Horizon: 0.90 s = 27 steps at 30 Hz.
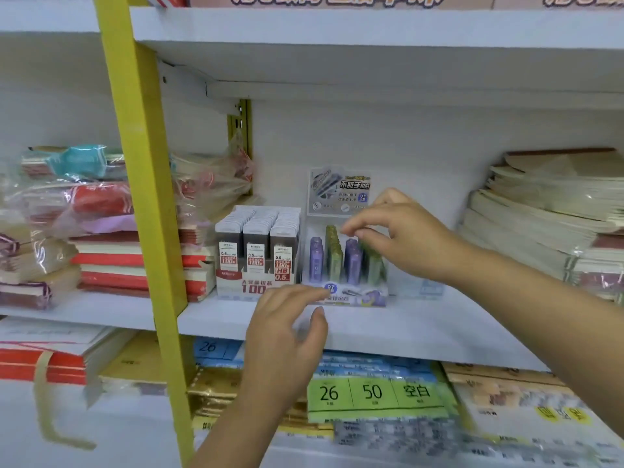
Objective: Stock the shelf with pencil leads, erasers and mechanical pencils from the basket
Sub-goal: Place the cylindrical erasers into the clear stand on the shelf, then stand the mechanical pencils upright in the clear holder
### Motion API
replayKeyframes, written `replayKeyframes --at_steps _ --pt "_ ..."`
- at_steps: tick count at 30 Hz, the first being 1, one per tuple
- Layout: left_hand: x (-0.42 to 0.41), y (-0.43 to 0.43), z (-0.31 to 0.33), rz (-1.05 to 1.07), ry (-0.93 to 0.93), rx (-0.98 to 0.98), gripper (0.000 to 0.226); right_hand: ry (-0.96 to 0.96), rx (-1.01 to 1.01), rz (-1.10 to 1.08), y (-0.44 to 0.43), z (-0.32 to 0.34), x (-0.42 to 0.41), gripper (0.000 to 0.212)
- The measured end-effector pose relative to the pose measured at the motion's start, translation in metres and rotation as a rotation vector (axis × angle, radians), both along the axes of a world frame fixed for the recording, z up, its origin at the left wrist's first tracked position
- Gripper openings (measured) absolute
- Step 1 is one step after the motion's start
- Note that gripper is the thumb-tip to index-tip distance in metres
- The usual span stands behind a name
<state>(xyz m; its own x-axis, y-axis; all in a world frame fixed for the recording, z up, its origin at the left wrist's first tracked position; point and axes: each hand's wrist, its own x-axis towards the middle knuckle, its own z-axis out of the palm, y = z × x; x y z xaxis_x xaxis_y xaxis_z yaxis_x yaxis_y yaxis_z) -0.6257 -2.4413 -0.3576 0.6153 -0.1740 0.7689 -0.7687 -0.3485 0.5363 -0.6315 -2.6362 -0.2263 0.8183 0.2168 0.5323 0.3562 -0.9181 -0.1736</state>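
Fingers (363, 222) of the right hand (401, 231) drawn narrow over purple-and-green lead cases (317, 261) in a display box (358, 297) on the shelf (422, 336) — whether they pinch one is unclear, left hand (287, 332) loosely spread before it, covering part of its blurred front print, red lead box (256, 282) just beside.

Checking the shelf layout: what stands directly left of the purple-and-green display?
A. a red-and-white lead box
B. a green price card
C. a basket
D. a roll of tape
A: the lead box with its grey cases stands right next to the purple-and-green display, on its left, on the same shelf.
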Motion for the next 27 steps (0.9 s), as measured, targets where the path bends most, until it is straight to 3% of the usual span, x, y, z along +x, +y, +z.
replayKeyframes --at_steps 4,10,16,18,21,24,27 --pt "-0.036 0.015 -0.04 -0.138 0.077 0.193 0.024 0.187 0.194 0.152 0.02 -0.057 -0.072 0.016" --pt "-0.074 0.05 -0.191 -0.288 0.696 0.806 0.036 0.796 0.264 0.081 0.022 -0.236 -0.112 0.016" --pt "-0.108 0.071 -0.325 -0.186 1.148 0.817 0.034 1.204 0.429 -0.188 0.027 -0.441 -0.142 0.032" --pt "-0.115 0.077 -0.356 -0.143 1.266 0.797 0.028 1.31 0.507 -0.263 0.031 -0.488 -0.156 0.04" --pt "-0.117 0.08 -0.397 -0.116 1.37 0.825 0.041 1.426 0.558 -0.377 0.036 -0.539 -0.171 0.059" --pt "-0.114 0.076 -0.425 -0.125 1.445 0.802 0.048 1.432 0.587 -0.472 0.043 -0.57 -0.176 0.07" --pt "-0.113 0.065 -0.443 -0.123 1.487 0.737 0.048 1.262 0.638 -0.563 0.054 -0.586 -0.175 0.07"
